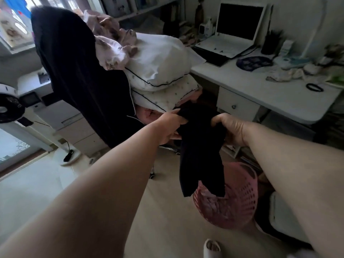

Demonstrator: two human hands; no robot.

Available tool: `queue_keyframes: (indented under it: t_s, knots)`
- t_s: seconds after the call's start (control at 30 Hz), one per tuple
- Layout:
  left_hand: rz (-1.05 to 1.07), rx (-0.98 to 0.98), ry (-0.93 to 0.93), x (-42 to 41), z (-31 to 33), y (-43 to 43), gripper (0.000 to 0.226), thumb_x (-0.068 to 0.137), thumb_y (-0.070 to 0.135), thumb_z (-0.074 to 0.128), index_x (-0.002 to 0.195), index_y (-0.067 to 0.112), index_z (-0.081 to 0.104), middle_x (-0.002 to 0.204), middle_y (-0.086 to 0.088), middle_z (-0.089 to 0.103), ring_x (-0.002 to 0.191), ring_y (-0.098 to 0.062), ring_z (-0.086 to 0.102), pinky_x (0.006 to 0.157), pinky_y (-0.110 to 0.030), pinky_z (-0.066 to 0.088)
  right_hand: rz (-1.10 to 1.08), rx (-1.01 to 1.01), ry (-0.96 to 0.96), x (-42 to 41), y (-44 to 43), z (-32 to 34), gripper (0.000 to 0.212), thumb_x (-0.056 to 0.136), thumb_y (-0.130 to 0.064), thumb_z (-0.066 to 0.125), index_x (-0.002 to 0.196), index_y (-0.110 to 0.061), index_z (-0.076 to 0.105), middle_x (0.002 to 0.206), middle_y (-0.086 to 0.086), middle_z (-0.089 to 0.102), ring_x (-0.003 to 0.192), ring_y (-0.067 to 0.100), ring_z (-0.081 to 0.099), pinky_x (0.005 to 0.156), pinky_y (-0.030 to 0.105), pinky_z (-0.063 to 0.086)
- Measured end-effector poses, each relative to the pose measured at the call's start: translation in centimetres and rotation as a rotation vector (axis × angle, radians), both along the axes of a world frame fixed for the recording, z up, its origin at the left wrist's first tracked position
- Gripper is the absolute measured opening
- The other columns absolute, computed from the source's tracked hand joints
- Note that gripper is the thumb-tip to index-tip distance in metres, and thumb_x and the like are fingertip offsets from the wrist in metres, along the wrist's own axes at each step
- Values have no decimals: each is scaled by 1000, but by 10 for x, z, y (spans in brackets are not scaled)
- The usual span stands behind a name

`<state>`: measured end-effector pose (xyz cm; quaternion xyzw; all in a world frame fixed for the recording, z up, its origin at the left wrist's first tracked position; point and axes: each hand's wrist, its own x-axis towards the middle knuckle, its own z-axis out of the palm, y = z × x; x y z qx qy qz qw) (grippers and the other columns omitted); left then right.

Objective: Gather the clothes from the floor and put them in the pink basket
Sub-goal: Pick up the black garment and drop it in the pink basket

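A black garment (200, 151) hangs in the air in front of me, held at its top by both hands. My left hand (170, 125) grips its left corner and my right hand (231, 128) grips its right side. The cloth's lower ends dangle over the rim of the pink basket (240, 194), a perforated plastic one standing on the floor at lower right. Pale patterned cloth (212, 203) lies inside the basket.
A chair draped with a dark garment (81, 75) and stacked with white pillows (158, 66) stands ahead. A white desk (270, 94) with a laptop (234, 28) is to the right. A fan (9, 105) stands at the left. A slipper (212, 248) shows at the bottom.
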<state>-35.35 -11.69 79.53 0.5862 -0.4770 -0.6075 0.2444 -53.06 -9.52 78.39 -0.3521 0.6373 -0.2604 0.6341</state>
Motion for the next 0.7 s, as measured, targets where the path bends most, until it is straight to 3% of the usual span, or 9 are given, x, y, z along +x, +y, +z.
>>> queue_keyframes:
  t_s: [0.07,0.17,0.3,0.4,0.5,0.6,0.7]
  knots:
    - [-22,0,30,-21,-5,-5,33,95,1,44,109,24,62,114,-4,66,114,-27,62,103,-50,48,-46,2,-36,-19,-1,-4,8,78,-15,50,77,-13,58,69,5,57,62,21,55,57,27,43]
    - [-70,43,51,-66,-17,-14,45,94,1,44,133,21,54,129,-7,64,115,-27,62,101,-50,49,-160,8,-94,-61,-2,-16,13,80,-12,49,73,-12,59,65,5,60,58,20,58,51,24,46]
    - [-96,40,92,-86,-20,-18,41,96,1,42,130,19,55,116,-5,64,106,-25,62,96,-46,52,-202,18,-60,-78,0,-20,14,80,-13,51,69,-10,59,52,5,60,52,20,55,52,24,43]
    - [-118,76,68,-100,-33,-18,36,96,2,43,123,21,56,112,-5,64,106,-26,62,100,-48,50,-226,52,-7,-93,-3,-33,8,77,-15,54,72,-11,58,63,7,56,57,21,53,55,27,41]
    - [-110,131,-13,-109,-55,-17,40,94,5,46,132,18,53,124,-9,63,114,-29,62,100,-51,50,-196,100,17,-98,-2,-53,5,71,-16,58,73,-13,60,69,7,57,60,23,54,60,29,42]
    - [-227,191,-206,-114,-72,-12,43,97,8,47,140,11,45,111,-13,63,96,-28,64,91,-38,52,-133,144,188,-100,-4,-78,11,81,-13,59,92,-9,59,78,8,58,65,22,55,55,28,42]
    - [-434,286,-449,-112,-82,-3,45,98,19,49,142,11,40,130,-14,59,111,-31,65,86,-38,53,102,161,567,-99,-3,-102,34,83,-15,65,114,0,60,96,14,64,75,27,62,54,27,47]
